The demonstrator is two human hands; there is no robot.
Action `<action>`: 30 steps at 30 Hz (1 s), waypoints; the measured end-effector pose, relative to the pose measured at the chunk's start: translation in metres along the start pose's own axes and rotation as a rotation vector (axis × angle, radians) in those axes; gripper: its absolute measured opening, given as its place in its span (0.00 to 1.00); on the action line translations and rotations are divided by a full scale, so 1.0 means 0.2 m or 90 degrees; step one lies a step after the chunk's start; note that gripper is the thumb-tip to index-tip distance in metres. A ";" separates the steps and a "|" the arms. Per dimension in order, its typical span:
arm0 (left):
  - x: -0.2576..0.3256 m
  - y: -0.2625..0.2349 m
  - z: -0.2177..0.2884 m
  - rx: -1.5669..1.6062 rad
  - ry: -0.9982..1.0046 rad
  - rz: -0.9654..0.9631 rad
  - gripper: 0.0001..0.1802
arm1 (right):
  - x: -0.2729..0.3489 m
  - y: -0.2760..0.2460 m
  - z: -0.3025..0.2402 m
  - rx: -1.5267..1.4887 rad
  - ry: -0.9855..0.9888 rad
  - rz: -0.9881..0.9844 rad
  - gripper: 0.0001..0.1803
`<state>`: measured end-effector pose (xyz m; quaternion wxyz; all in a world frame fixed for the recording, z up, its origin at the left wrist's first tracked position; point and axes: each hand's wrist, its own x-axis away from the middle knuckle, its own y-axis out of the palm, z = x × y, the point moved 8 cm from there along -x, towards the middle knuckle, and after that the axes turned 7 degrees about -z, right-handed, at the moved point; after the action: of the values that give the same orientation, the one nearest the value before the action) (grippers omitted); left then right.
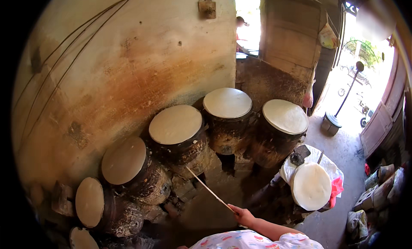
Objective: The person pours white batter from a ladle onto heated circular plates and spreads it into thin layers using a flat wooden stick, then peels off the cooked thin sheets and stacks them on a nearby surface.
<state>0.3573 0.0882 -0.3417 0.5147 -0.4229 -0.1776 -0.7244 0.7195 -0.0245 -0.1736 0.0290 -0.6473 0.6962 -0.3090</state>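
Observation:
My right hand [242, 215] is closed around one end of a thin, pale stick [210, 189]. The stick slants up and to the left, and its far tip appears in front of a dark, barrel-shaped stove [184, 152]; whether they touch I cannot tell. That stove has a round, pale, flat top [176, 124]. Similar round tops stand in a curved row, among them one at the back [227, 103], one at the right [285, 116] and one at the left [124, 160]. At the lower edge a sliver of skin shows, too little to identify as my left hand.
Right of me, a round white stack or disc [311, 186] lies on white plastic sheeting [330, 166], beside a pink cloth or bag [337, 192]. A long-handled dustpan [331, 122] stands near the bright doorway. Sacks and boxes [377, 195] line the right side. A stained wall [116, 68] rises behind the stoves.

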 end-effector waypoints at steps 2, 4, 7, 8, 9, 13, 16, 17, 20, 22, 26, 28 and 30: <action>0.02 -0.15 0.01 0.025 0.012 0.015 0.11 | -0.01 0.09 -0.12 0.007 -0.077 0.010 0.33; 0.06 -0.28 0.00 0.051 0.016 0.030 0.11 | 0.00 0.16 -0.20 0.027 -0.101 -0.008 0.33; 0.08 -0.39 0.04 0.073 0.029 0.047 0.11 | -0.05 0.21 -0.26 0.048 -0.108 -0.036 0.32; 0.10 -0.41 0.05 0.080 0.032 0.049 0.11 | -0.08 0.21 -0.28 0.048 -0.111 -0.046 0.31; 0.09 -0.41 0.06 0.080 0.037 0.050 0.11 | -0.10 0.22 -0.30 0.051 -0.123 -0.062 0.31; 0.10 -0.40 0.10 0.091 0.033 0.052 0.11 | -0.22 0.26 -0.38 0.041 -0.191 -0.114 0.31; 0.09 -0.35 0.13 0.090 0.025 0.054 0.11 | -0.28 0.28 -0.41 0.067 -0.196 -0.168 0.32; 0.09 -0.34 0.14 0.092 0.023 0.054 0.11 | -0.30 0.28 -0.40 0.071 -0.202 -0.174 0.33; 0.09 -0.30 0.15 0.092 0.012 0.057 0.11 | -0.31 0.27 -0.39 0.087 -0.192 -0.202 0.33; 0.09 -0.28 0.15 0.092 0.006 0.056 0.11 | -0.30 0.23 -0.37 0.104 -0.149 -0.226 0.33; 0.10 -0.23 0.15 0.090 -0.003 0.060 0.10 | -0.32 0.19 -0.29 0.094 -0.149 -0.210 0.33; 0.11 -0.21 0.14 0.089 -0.007 0.063 0.10 | -0.33 0.18 -0.25 0.091 -0.160 -0.206 0.33; 0.11 -0.19 0.14 0.086 -0.013 0.067 0.10 | -0.34 0.17 -0.23 0.080 -0.164 -0.207 0.34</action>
<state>0.3331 0.1103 -0.3003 0.5778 -0.4032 -0.2085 -0.6783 0.6801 0.0543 -0.1762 0.1078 -0.7821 0.5527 -0.2669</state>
